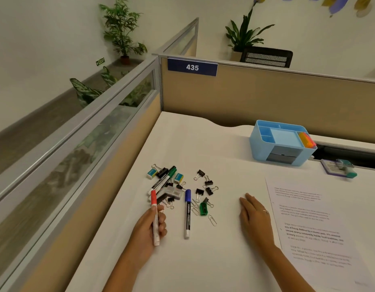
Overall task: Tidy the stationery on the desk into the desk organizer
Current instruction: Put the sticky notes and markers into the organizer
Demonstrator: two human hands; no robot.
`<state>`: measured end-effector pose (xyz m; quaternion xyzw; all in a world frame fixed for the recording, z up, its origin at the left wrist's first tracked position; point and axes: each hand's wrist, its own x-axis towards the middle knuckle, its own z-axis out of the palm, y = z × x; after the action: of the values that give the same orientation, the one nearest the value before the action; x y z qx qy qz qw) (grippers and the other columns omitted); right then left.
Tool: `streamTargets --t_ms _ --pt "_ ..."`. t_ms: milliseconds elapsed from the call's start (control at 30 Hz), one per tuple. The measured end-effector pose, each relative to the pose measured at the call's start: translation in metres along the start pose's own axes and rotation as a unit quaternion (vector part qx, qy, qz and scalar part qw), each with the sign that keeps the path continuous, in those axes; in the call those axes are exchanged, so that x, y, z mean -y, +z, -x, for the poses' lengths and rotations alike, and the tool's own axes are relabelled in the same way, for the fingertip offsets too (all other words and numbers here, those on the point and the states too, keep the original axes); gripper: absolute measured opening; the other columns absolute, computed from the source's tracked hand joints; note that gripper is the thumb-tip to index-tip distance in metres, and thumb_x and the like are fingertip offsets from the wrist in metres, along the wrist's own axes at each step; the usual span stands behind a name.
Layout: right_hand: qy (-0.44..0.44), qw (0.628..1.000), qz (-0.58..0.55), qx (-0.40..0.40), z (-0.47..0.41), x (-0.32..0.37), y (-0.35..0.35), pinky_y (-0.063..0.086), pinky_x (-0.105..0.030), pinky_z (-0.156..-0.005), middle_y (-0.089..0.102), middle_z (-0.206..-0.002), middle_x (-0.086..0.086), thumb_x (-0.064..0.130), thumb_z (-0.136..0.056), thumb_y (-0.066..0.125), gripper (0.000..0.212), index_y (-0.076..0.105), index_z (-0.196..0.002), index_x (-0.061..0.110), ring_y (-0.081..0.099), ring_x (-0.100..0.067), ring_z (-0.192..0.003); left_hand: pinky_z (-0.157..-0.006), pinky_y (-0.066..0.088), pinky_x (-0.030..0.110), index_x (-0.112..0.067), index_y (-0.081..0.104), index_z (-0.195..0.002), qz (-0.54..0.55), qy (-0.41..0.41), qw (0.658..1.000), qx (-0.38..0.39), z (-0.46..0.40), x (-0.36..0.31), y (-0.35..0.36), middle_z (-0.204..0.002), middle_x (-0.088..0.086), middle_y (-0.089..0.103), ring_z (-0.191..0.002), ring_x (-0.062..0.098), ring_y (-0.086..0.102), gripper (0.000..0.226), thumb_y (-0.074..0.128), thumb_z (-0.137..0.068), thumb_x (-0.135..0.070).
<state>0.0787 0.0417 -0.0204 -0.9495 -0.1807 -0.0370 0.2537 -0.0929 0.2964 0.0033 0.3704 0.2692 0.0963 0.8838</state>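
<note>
My left hand [149, 227] grips a red-capped marker [154, 216], cap pointing away from me. Just right of it a blue-capped marker [187, 213] lies on the white desk. Beyond them sits a pile: a green-capped marker [165, 179], a black marker, two small erasers [152, 173], a staple box [174, 191], several black binder clips [205, 184], paper clips [212, 219] and a green sharpener [203, 208]. My right hand [255, 218] rests flat and empty on the desk beside the pile. The light blue desk organizer [281, 142] stands at the back right, holding orange and yellow sticky notes [307, 140].
A printed sheet of paper [308, 226] lies at the right, partly under my right wrist. A small purple and teal stapler-like item [338, 167] sits right of the organizer. Beige partition walls [266, 98] close the desk at the back and left.
</note>
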Motion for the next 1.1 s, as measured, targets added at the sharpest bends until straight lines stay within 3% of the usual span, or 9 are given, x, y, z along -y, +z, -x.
streamTargets --t_ms 167,267,367,467,533,567,667,933,1100 --pt "0.077 0.988 -0.134 -0.023 -0.024 0.059 0.002 0.044 -0.039 -0.093 0.066 -0.113 -0.013 0.01 -0.088 0.058 0.022 0.068 -0.108 0.007 0.058 -0.029 -0.104 -0.05 0.047 0.024 -0.009 0.059 -0.101 0.047 -0.002 0.999 0.0 0.002 0.001 -0.005 -0.065 0.001 0.054 -0.052 0.011 0.05 0.028 0.052 -0.085 -0.031" --pt "0.079 0.964 -0.253 0.002 -0.045 0.12 0.009 0.052 -0.021 -0.071 0.071 -0.099 -0.009 0.01 -0.087 0.059 0.021 0.067 -0.106 0.008 0.063 -0.016 -0.08 -0.053 0.05 0.025 -0.01 0.06 -0.101 0.044 -0.011 0.999 0.002 0.001 0.0 -0.004 -0.07 0.003 0.057 -0.057 0.012 0.053 0.029 0.052 -0.084 -0.031" --pt "0.09 0.947 -0.296 0.089 -0.067 0.176 0.023 0.058 -0.032 -0.067 0.07 -0.091 -0.006 0.019 -0.087 0.061 0.025 0.063 -0.109 0.009 0.066 -0.017 -0.067 -0.054 0.052 0.027 -0.009 0.061 -0.102 0.048 -0.03 0.998 0.004 0.0 -0.001 -0.003 -0.073 0.007 0.059 -0.059 0.014 0.057 0.031 0.054 -0.082 -0.032" --pt "0.085 0.957 -0.241 0.135 -0.087 0.212 0.037 0.051 -0.033 -0.061 0.065 -0.085 -0.012 0.022 -0.084 0.062 0.027 0.06 -0.1 0.001 0.064 -0.023 -0.064 -0.058 0.056 0.03 -0.008 0.064 -0.104 0.037 -0.035 0.999 -0.014 -0.003 -0.002 -0.002 -0.079 0.012 0.068 -0.067 0.02 0.066 0.034 0.054 -0.083 -0.032" --pt "0.082 0.968 -0.18 0.151 -0.097 0.222 0.047 0.038 -0.029 -0.048 0.054 -0.067 -0.011 0.018 -0.082 0.061 0.021 0.051 -0.072 0.003 0.052 -0.023 -0.054 -0.06 0.058 0.032 -0.008 0.064 -0.105 0.025 -0.035 0.999 -0.03 -0.006 -0.001 -0.001 -0.085 0.015 0.071 -0.075 0.024 0.07 0.032 0.051 -0.087 -0.031" --pt "0.088 0.971 -0.159 0.155 -0.102 0.224 0.052 0.03 -0.025 -0.042 0.045 -0.059 -0.006 0.016 -0.082 0.06 0.03 0.041 -0.061 0.008 0.042 -0.019 -0.048 -0.061 0.058 0.033 -0.008 0.063 -0.106 0.022 -0.036 0.999 -0.033 -0.007 -0.001 0.0 -0.088 0.016 0.072 -0.079 0.026 0.071 0.032 0.05 -0.088 -0.031" --pt "0.104 0.974 -0.124 0.16 -0.112 0.226 0.062 0.022 -0.02 -0.04 0.033 -0.052 0.0 0.009 -0.081 0.06 0.042 0.028 -0.054 0.012 0.029 -0.013 -0.043 -0.066 0.058 0.036 -0.009 0.062 -0.108 0.02 -0.043 0.998 -0.033 -0.01 -0.001 0.0 -0.094 0.018 0.072 -0.086 0.029 0.07 0.035 0.053 -0.084 -0.033" --pt "0.153 0.964 -0.148 0.157 -0.125 0.225 0.068 0.021 -0.017 -0.04 0.031 -0.05 -0.001 0.001 -0.073 0.058 0.041 0.026 -0.051 0.012 0.027 -0.012 -0.042 -0.079 0.054 0.043 -0.008 0.062 -0.109 0.006 -0.05 0.998 -0.03 -0.015 0.002 -0.004 -0.1 0.021 0.07 -0.094 0.033 0.068 0.034 0.051 -0.087 -0.032" --pt "0.157 0.947 -0.238 0.147 -0.133 0.223 0.054 0.041 -0.025 -0.051 0.054 -0.061 -0.01 0.01 -0.07 0.067 0.019 0.051 -0.06 0.005 0.055 -0.023 -0.054 -0.075 0.057 0.039 -0.008 0.062 -0.108 0.004 -0.043 0.999 -0.024 -0.012 0.001 -0.002 -0.097 0.02 0.071 -0.09 0.03 0.07 0.031 0.045 -0.093 -0.028"
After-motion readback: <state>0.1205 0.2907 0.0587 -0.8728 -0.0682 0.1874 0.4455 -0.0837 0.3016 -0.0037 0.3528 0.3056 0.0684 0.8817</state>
